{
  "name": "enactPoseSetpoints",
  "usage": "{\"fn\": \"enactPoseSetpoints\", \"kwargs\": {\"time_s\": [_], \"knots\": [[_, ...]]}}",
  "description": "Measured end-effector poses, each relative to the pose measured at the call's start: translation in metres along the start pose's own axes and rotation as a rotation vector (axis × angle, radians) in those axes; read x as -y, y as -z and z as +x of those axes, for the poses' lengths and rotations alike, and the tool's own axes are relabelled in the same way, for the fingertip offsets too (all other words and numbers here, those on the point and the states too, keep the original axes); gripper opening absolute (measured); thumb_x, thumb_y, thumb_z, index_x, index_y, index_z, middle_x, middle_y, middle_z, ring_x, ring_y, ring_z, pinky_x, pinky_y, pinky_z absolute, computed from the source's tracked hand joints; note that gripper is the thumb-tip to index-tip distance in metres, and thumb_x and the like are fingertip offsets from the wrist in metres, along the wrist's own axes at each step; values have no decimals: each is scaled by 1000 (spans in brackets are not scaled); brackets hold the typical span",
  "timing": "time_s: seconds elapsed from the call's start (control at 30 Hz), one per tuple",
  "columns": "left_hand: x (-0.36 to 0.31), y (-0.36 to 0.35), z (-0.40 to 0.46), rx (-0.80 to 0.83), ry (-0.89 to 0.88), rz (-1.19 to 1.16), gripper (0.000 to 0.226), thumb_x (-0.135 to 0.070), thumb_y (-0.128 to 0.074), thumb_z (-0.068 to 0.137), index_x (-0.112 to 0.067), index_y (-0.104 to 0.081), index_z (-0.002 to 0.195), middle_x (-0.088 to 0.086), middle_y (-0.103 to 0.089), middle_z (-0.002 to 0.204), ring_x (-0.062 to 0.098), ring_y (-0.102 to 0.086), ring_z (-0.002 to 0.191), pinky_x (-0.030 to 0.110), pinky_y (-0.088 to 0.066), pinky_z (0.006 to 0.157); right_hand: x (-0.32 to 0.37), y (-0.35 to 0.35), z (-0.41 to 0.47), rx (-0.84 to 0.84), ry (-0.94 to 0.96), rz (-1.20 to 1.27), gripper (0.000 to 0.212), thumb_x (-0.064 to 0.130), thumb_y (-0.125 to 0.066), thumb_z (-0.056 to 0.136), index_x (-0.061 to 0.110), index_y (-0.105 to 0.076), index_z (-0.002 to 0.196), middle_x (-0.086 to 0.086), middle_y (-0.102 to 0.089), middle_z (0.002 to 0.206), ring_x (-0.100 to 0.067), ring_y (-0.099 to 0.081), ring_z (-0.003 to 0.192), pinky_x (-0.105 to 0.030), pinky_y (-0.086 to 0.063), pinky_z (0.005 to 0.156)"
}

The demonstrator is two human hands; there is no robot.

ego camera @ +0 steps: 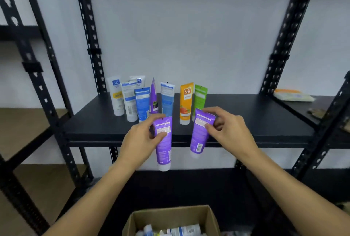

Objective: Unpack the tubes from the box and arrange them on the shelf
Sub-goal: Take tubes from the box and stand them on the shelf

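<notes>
My left hand [141, 139] pinches a purple tube [164, 148] near its crimped top, cap hanging down in front of the shelf edge. My right hand [225, 127] pinches a second purple tube [199, 137] the same way, a little to the right. Both tubes hang just before the black shelf board [255, 120]. On that board stand several tubes on their caps: white ones [116, 99], blue ones [142, 105], a thin purple one [153, 99], an orange one [186, 103] and a green one [199, 97]. The cardboard box [170, 220] sits below, with more tubes inside.
Black slotted uprights [89, 32] [289, 27] frame the bay. The right half of the shelf board is bare. A neighbouring shelf at right holds a flat packet [293, 95]. A lower black shelf lies behind the box.
</notes>
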State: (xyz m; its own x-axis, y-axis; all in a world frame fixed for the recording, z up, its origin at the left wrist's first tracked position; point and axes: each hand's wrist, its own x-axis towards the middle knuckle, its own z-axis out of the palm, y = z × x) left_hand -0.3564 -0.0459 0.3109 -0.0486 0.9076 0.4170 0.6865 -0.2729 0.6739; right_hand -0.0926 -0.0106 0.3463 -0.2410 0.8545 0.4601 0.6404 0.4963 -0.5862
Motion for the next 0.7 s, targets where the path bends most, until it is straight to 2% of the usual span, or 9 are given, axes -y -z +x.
{"fn": "enactPoseSetpoints", "kwargs": {"time_s": [0.1, 0.2, 0.33, 0.43, 0.6, 0.7], "knots": [[-24, 9, 25, -36, -81, 16, 48, -39, -69, 87, -42, -47, 129, -13, -64, 98, 2, -65, 83, 9, -46, 61, 3, 29, 22, -94, 15, -20, 39, 23, -70, 89, 34, -61, 125, 21, -64, 70, 5, -63, 72, -23, -56, 71], [-48, 16, 49, -66, -146, 2, 45, -38, -69, 88, -44, -47, 127, -13, -65, 102, 5, -65, 88, 14, -47, 61, 4, 53, 42, -151, 20, -61, 37, 19, -69, 88, 35, -62, 121, 18, -66, 66, -1, -64, 70, -26, -55, 70], [-76, 20, 79, -92, -241, 6, 42, -38, -71, 87, -46, -48, 122, -13, -65, 103, 5, -65, 88, 32, -59, 69, -1, 73, 66, -203, 16, -125, 35, 19, -67, 89, 36, -62, 120, 13, -66, 65, -4, -62, 63, -23, -50, 59], [-95, 22, 100, -126, -303, 22, 43, -39, -72, 86, -44, -49, 122, -13, -65, 104, 3, -63, 87, 28, -58, 71, -9, 78, 83, -225, -4, -151, 36, 20, -66, 89, 36, -61, 121, 10, -67, 67, -2, -60, 60, -20, -43, 54], [-122, 22, 136, -132, -367, 61, 42, -37, -74, 84, -39, -52, 120, -13, -66, 97, 3, -61, 81, 16, -47, 67, -22, 80, 105, -241, -54, -171, 35, 21, -62, 90, 35, -60, 121, 11, -64, 68, -3, -58, 62, -22, -43, 53], [-138, 21, 156, -127, -414, 86, 42, -36, -74, 83, -37, -54, 120, -10, -68, 97, 6, -61, 76, 18, -49, 68, -31, 76, 113, -242, -75, -172, 34, 23, -62, 92, 33, -58, 124, 10, -65, 77, -10, -61, 69, -21, -42, 54]]}}
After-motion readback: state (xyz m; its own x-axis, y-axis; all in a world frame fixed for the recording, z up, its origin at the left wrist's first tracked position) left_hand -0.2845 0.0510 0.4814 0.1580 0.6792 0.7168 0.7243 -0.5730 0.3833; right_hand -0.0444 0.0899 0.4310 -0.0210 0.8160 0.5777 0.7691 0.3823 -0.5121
